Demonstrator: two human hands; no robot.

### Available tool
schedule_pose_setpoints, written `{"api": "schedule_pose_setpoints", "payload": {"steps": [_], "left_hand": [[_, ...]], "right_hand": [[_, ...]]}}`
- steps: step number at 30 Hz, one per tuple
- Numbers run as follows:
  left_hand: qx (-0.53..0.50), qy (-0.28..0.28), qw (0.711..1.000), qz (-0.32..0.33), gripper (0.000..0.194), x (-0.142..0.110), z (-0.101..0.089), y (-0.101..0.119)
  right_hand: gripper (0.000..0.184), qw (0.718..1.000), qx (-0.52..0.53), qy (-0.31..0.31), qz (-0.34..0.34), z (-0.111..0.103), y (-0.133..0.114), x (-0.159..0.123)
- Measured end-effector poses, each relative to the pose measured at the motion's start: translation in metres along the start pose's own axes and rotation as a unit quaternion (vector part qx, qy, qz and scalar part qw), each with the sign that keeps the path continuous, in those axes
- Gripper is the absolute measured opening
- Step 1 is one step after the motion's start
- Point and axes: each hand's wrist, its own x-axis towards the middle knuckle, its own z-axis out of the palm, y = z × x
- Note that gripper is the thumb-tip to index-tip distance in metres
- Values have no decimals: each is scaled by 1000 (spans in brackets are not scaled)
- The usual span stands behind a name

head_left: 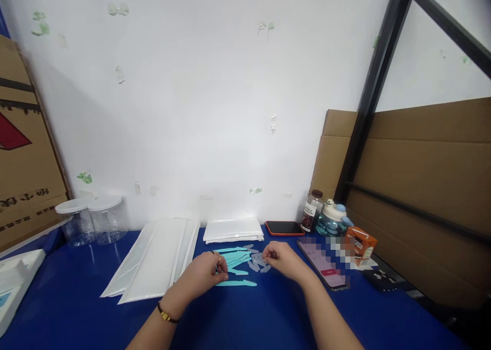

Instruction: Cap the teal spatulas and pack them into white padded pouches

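Observation:
A loose pile of teal eyebrow razors (238, 259) lies on the blue table, blades covered or bare I cannot tell. One more razor (240, 283) lies apart in front of the pile. My left hand (205, 273) is at the pile's left end, thumb and fingers curled together over the handles; what they grip is hidden. Small clear plastic caps (258, 260) are scattered just right of the razors. Over their right edge, my right hand (283, 259) has its fingertips pinched together, and anything between them is too small to make out.
White padded envelopes (153, 260) lie at left, with a white stack (233, 230) behind the razors. Rightward are a dark phone (285, 228), a lit phone (320, 263), a brown bottle (311, 212), a water bottle (332, 219) and an orange box (359, 243). Clear jars (109, 222) stand back left.

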Motion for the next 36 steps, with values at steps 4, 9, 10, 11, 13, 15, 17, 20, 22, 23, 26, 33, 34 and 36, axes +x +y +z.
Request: {"api": "schedule_pose_setpoints", "payload": {"steps": [4, 9, 10, 11, 13, 15, 17, 20, 22, 23, 26, 33, 34, 36], "left_hand": [[42, 19, 999, 25, 20, -10, 19, 2], [95, 20, 995, 32, 13, -11, 29, 12], [96, 21, 995, 29, 13, -12, 30, 14], [96, 22, 995, 27, 15, -14, 30, 15], [91, 25, 995, 29, 19, -20, 31, 15], [76, 31, 996, 37, 21, -28, 33, 13], [52, 44, 997, 44, 21, -36, 36, 8], [25, 72, 995, 61, 22, -43, 39, 4], [17, 85, 993, 74, 24, -44, 41, 2], [14, 88, 993, 77, 24, -44, 41, 2], [8, 78, 995, 64, 18, -42, 43, 1], [40, 68, 993, 82, 23, -35, 45, -2], [40, 67, 993, 85, 24, -34, 45, -2], [37, 62, 994, 85, 25, -32, 45, -4]], "right_hand": [[11, 998, -67, 9, -14, 26, -15, 0], [10, 990, -136, 2, 35, 40, -21, 3], [8, 991, -130, -3, 40, 40, -20, 2], [8, 992, -119, -4, 44, 39, -18, 0], [6, 995, -87, 0, 47, 39, -15, -6], [3, 998, -53, 14, 41, 40, -12, -14], [2, 999, -28, 29, 32, 42, -11, -23], [4, 999, -9, 39, 29, 47, -11, -32], [6, 998, -2, 49, 29, 49, -12, -36], [6, 998, 0, 55, 27, 50, -12, -38], [8, 998, 8, 64, 15, 50, -14, -40], [8, 998, 25, 58, -10, 46, -18, -43], [8, 998, 29, 55, -12, 46, -18, -42], [8, 998, 37, 48, -18, 46, -18, -42]]}}
